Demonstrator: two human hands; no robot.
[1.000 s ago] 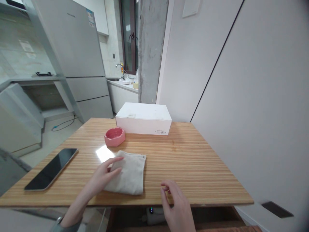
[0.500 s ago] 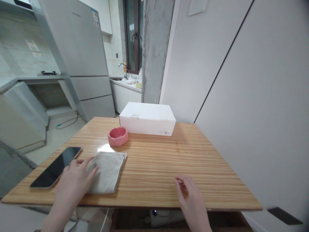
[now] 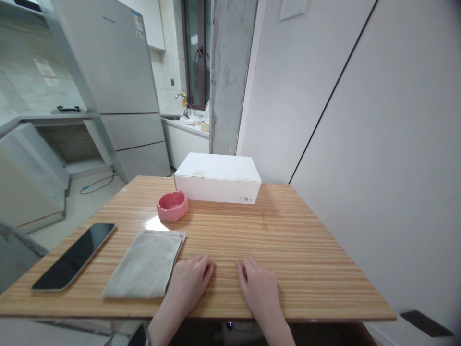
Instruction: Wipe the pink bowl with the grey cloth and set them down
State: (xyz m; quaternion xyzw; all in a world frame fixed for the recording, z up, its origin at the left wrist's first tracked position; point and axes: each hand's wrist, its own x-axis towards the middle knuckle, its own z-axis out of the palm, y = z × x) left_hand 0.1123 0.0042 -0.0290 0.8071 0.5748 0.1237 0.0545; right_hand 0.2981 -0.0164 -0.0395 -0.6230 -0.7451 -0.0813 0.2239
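Observation:
My left hand (image 3: pixel 192 278) rests on the wooden table, fingers curled into a loose fist, with nothing showing in it. Just left of its wrist lies a folded grey cloth (image 3: pixel 146 264), flat on the tabletop. My right hand (image 3: pixel 257 284) is likewise closed on the table, a short gap to the right of the left one, and no object is seen in it. Further left, a black phone (image 3: pixel 75 257) lies screen up. Beyond the cloth stands a pink ashtray (image 3: pixel 173 206) with angular sides.
A white box (image 3: pixel 218 179) stands at the table's far edge, behind and right of the ashtray. Under the front edge of the table (image 3: pixel 317 269) is an open drawer space, partly hidden. A white wall (image 3: pixel 378 144) runs along the right side.
My left hand has left the cloth and moved right onto bare table, its fingers now curled. My right hand has shifted left, towards it. The cloth lies uncovered.

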